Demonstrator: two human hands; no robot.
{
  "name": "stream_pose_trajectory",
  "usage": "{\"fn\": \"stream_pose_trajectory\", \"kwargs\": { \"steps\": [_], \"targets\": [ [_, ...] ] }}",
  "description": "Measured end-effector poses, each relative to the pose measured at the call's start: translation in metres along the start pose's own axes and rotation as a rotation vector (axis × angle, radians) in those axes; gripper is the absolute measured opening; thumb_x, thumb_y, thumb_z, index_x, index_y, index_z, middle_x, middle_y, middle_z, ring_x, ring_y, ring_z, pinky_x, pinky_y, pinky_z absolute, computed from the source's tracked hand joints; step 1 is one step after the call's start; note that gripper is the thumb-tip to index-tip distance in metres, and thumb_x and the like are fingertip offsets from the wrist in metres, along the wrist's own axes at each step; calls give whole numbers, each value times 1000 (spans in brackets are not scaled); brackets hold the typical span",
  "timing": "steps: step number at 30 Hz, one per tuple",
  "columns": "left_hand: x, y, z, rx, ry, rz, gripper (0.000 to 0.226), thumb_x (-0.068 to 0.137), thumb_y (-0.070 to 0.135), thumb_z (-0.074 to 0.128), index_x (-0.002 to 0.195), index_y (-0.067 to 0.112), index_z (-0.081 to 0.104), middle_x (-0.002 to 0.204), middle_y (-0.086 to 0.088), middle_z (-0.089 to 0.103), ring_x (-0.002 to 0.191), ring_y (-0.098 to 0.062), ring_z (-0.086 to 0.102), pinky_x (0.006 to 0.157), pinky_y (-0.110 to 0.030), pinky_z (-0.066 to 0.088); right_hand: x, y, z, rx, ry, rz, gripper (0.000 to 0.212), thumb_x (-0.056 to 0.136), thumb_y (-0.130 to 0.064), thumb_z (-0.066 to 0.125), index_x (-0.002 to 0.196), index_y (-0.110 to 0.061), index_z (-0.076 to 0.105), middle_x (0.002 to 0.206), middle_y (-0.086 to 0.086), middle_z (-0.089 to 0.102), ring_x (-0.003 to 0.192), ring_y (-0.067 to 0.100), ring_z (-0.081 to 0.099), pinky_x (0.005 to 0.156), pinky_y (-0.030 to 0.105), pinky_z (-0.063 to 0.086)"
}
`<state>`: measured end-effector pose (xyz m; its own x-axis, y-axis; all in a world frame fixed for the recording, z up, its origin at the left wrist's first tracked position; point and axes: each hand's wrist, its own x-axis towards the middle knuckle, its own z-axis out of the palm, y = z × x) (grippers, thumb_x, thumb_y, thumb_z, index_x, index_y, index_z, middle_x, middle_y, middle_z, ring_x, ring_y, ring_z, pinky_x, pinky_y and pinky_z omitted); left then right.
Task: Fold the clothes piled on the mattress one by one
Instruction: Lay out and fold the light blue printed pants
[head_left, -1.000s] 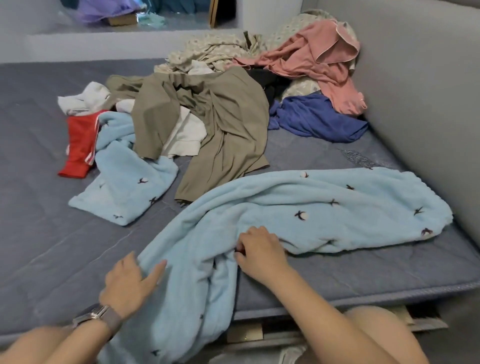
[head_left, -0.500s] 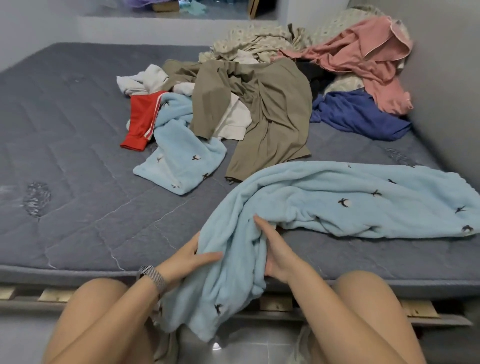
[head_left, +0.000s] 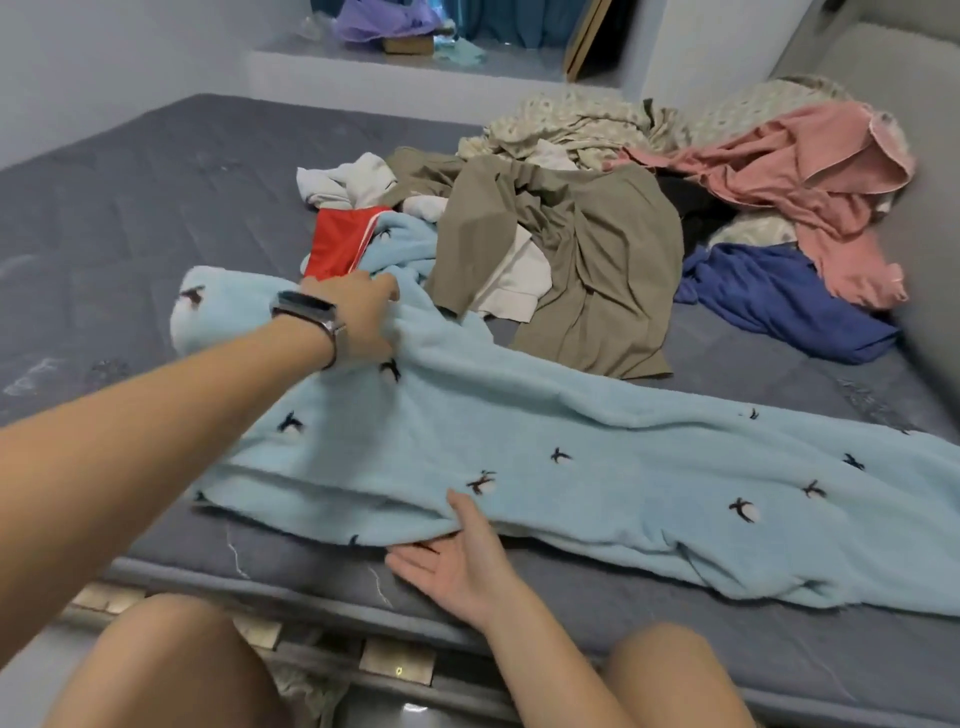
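Note:
A long light-blue fleece garment with small dark bird marks (head_left: 597, 467) lies spread across the near part of the grey mattress (head_left: 130, 218). My left hand (head_left: 363, 317), with a watch on its wrist, is stretched forward and closed on the garment's far left part. My right hand (head_left: 457, 556) lies palm up at the garment's near edge, thumb on top of the cloth and fingers under it. Behind lies the pile: an olive garment (head_left: 587, 260), a red piece (head_left: 337, 244), a blue one (head_left: 779, 301), a pink one (head_left: 810, 187) and a pale patterned one (head_left: 571, 124).
A grey padded wall (head_left: 930, 197) borders the mattress on the right. White cloth (head_left: 343, 182) lies at the pile's left. Wooden slats (head_left: 395, 665) show under the mattress's near edge, between my bare knees. A raised ledge at the back holds purple cloth (head_left: 379, 21).
The hanging end of the blue garment has been lifted onto the mattress and spread to the left. My left hand moved forward and left with it; my right hand shifted to the near edge.

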<state>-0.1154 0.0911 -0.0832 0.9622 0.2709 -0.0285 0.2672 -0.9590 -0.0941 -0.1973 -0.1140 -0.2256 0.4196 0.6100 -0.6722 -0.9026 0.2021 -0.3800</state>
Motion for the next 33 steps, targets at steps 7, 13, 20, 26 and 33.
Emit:
{"fn": "stream_pose_trajectory", "kwargs": {
  "steps": [7,13,20,26,33],
  "targets": [
    [-71,19,152,30,-286,-80,78,85,74,20,151,40,-5,162,-2,-6,148,-29,-3,110,-64,11,7,-15,-20,-423,182,-5,31,93,-39,56,114,-17,56,105,9,68,85,26,70,66,34,58],
    [-114,2,178,-173,-223,-76,90,66,74,-7,150,45,5,162,3,-7,148,-22,-9,115,-58,1,-17,-26,-36,-1436,620,-653,31,94,-47,51,87,-19,64,84,-11,65,77,9,56,72,30,49],
    [-125,-46,179,-340,55,-436,51,81,27,56,131,38,55,154,-18,23,138,-40,18,107,-62,24,-7,-31,-50,-1834,682,-717,33,91,-46,59,123,-43,60,126,-12,53,116,18,38,88,33,28],
    [-129,-62,169,-799,603,-174,50,78,-29,45,93,15,65,113,-16,63,135,-22,36,112,-38,35,-14,-33,-50,-1555,766,-884,23,98,-35,52,115,-33,68,111,-11,65,104,17,46,79,31,26],
    [-157,-75,146,-182,357,-126,34,75,33,40,68,21,71,70,-3,66,81,-32,62,110,-53,26,-30,-27,-48,-1870,676,-491,27,91,-62,45,106,-47,60,108,-20,56,111,9,44,81,34,21]
  ]
}}
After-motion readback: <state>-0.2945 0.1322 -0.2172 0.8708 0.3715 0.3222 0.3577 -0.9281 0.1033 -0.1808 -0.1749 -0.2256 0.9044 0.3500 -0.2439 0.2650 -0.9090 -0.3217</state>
